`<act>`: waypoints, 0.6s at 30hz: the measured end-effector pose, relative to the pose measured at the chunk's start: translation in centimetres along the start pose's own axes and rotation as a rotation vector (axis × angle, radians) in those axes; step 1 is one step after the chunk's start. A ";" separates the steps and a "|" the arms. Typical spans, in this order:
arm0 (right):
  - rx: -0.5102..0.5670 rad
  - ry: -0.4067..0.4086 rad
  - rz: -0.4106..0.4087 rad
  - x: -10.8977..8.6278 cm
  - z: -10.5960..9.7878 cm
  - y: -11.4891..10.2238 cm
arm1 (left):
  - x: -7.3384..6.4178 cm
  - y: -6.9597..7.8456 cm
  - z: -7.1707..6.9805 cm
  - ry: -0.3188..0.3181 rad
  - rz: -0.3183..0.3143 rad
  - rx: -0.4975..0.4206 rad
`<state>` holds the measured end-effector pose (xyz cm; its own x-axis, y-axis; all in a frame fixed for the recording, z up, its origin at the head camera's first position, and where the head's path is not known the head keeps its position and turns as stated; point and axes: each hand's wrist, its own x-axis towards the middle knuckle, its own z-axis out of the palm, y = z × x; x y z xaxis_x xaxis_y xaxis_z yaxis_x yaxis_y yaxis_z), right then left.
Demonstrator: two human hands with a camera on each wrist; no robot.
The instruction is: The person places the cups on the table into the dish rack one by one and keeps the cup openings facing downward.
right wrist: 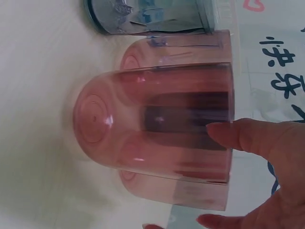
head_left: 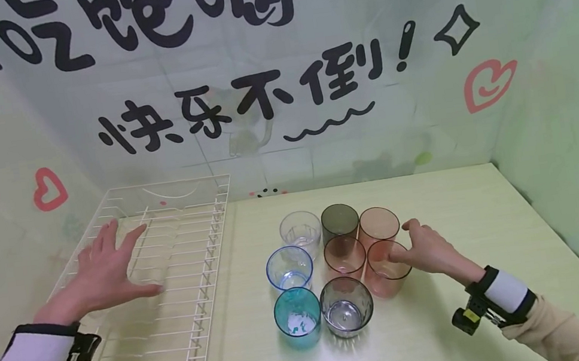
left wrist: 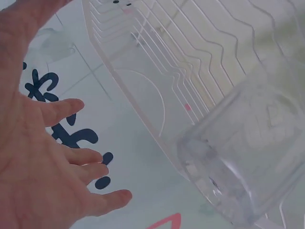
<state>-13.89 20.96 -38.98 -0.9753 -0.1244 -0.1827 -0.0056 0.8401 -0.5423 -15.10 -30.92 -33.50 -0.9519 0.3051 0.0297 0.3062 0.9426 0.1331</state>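
Sleeves (head_left: 563,330): pale beige, lower corners
Wristbands (head_left: 37,356): white, black-edged
Wrist cameras (head_left: 465,321): black, boxy; lower-right one marked yellow

The pale surface (head_left: 460,201) carries a white wire rack (head_left: 216,286) at left and, beside it, eight clustered glasses (head_left: 345,261), clear and tinted.
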 end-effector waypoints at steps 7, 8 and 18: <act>-0.020 -0.041 -0.049 0.0 0.6 0.7 | 0.5 2.1 0.0 0.133 0.113 0.023; -0.010 -0.046 -0.046 0.0 0.6 0.7 | 0.5 2.4 -0.1 0.144 0.128 0.016; 0.111 -0.100 -0.014 0.3 1.1 0.5 | 1.0 4.9 0.0 0.147 0.215 -0.063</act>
<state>-13.90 20.78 -40.23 -0.9483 -0.1925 -0.2522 0.0107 0.7750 -0.6318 -14.55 -25.98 -32.81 -0.8582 0.4700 0.2065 0.5044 0.8468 0.1690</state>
